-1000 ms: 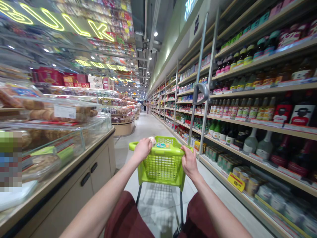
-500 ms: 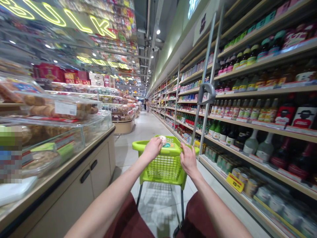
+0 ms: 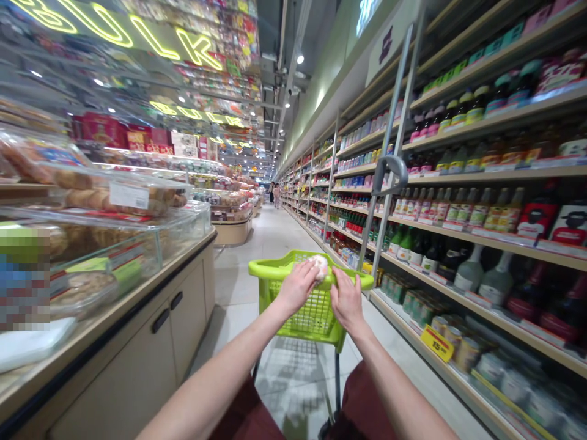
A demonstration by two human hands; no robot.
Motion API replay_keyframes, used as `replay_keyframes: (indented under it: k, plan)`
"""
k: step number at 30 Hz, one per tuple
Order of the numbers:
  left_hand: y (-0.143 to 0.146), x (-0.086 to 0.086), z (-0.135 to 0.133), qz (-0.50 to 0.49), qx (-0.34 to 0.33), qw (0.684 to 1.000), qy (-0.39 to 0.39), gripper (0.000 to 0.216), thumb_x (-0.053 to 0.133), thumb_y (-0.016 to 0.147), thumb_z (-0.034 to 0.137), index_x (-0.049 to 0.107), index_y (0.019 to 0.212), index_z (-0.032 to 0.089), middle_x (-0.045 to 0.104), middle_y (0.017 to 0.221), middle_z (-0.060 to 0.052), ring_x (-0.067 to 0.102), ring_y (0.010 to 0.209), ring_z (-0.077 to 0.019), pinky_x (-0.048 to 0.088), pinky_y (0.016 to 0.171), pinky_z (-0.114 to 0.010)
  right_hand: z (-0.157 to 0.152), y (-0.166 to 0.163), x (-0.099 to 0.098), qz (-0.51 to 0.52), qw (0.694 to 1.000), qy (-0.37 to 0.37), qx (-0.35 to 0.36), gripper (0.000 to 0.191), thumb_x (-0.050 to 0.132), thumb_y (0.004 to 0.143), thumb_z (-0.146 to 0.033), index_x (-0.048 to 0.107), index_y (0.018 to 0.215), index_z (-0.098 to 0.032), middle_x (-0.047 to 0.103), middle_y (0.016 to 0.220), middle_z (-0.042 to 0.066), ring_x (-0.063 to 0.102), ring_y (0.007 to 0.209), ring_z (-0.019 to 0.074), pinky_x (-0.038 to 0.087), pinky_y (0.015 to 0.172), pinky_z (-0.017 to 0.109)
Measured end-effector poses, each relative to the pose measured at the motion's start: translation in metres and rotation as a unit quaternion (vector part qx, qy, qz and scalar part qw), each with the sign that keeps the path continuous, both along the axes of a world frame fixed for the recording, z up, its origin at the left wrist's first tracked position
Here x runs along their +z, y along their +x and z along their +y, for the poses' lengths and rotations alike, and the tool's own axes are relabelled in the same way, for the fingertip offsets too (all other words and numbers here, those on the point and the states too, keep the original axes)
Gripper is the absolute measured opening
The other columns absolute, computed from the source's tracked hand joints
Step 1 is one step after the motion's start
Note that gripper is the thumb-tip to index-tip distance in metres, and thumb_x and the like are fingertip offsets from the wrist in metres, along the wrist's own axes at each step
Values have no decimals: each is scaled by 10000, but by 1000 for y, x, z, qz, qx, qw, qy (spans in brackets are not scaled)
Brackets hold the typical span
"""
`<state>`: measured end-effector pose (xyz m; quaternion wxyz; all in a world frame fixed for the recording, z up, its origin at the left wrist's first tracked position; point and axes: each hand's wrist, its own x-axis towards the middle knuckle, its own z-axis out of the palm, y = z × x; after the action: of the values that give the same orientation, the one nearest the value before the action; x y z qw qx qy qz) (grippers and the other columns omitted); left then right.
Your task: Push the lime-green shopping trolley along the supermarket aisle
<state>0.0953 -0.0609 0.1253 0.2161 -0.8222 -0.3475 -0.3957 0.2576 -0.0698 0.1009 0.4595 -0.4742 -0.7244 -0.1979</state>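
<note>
Pale shelves (image 3: 458, 231) of bottles (image 3: 470, 269) lined the aisle (image 3: 270, 235) beside me. At the lime-green plastic shopping cart's (image 3: 270, 299) near edge, the left hand (image 3: 298, 287) clasped a small crumpled white wad (image 3: 320, 266); the right hand's (image 3: 347, 297) fingers curled around that edge, farther right.

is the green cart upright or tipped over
Upright: the green cart has its handle on top, where the left hand and right hand are, and its dark legs underneath.
</note>
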Motion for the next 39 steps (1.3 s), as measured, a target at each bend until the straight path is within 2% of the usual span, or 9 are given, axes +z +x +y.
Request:
replay_keyframes:
  k: [6, 9, 13, 17, 21, 29, 32, 36, 39]
  plan:
    - [-64, -10, 9, -60, 55, 997, 11, 270, 400, 823, 205, 511, 1064, 158, 518, 1149, -130, 463, 1081, -222, 419, 900, -419, -3, 5, 0, 8, 1000, -17, 11, 414, 345, 787, -162, 429, 1193, -161, 557, 1142, 97, 471, 1091, 199, 151, 1001, 493]
    - [-57, -9, 6, -55, 45, 997, 13, 274, 400, 821, 208, 510, 1068, 162, 513, 1152, -124, 450, 1091, -223, 411, 906, -424, -5, -3, 2, 19, 1000, -12, 11, 413, 347, 793, -176, 425, 1199, -164, 552, 1147, 102, 475, 1083, 204, 167, 993, 494]
    - [-19, 1, -2, -16, 6, 1000, 10, 293, 432, 810, 230, 500, 1084, 150, 511, 1151, -118, 422, 1110, -225, 369, 946, -417, -6, -15, 8, 15, 999, -5, 31, 421, 339, 799, -175, 408, 1215, -176, 532, 1174, 92, 457, 1103, 201, 158, 1000, 487]
    - [3, 10, -6, -9, 24, 1000, -11, 330, 443, 814, 275, 480, 1129, 182, 520, 1114, -105, 459, 1046, -217, 394, 897, -404, -6, -21, 10, 21, 999, 9, 37, 432, 336, 795, -163, 401, 1222, -185, 534, 1171, 91, 459, 1100, 202, 168, 995, 492]
    - [-10, 8, -3, -9, 44, 999, -16, 273, 416, 833, 313, 535, 1068, 238, 503, 1140, -87, 473, 1016, -212, 429, 827, -380, -1, -16, 2, 9, 1000, 12, 28, 443, 342, 780, -141, 409, 1217, -167, 540, 1161, 99, 458, 1104, 208, 192, 990, 493]
    - [-80, 0, 10, -42, 78, 995, -53, 266, 378, 843, 285, 534, 1051, 226, 523, 1121, -66, 488, 1006, -183, 413, 860, -347, 5, -2, -9, -27, 998, 26, 48, 478, 351, 754, -103, 395, 1227, -161, 517, 1198, 92, 424, 1147, 187, 203, 1005, 452]
    - [-76, 5, 10, -30, 78, 994, -69, 268, 384, 832, 281, 526, 1043, 196, 533, 1099, -76, 490, 1001, -183, 407, 851, -328, 6, -3, -9, -7, 998, 27, 48, 470, 359, 747, -112, 411, 1211, -165, 527, 1180, 92, 437, 1128, 191, 193, 1003, 463]
    - [-62, 11, 7, -23, 109, 988, -106, 248, 401, 822, 294, 529, 1003, 184, 582, 857, -48, 532, 810, -170, 421, 737, -301, 10, -1, -9, 2, 999, 11, 53, 448, 379, 749, -152, 421, 1195, -162, 533, 1164, 90, 441, 1114, 200, 178, 1000, 479]
    - [-57, 15, 7, -14, 125, 985, -120, 234, 395, 828, 306, 538, 964, 182, 564, 810, -46, 521, 783, -172, 410, 702, -286, 16, 8, -8, 2, 998, -2, 68, 436, 388, 751, -174, 426, 1186, -165, 531, 1164, 84, 439, 1111, 197, 171, 1002, 478]
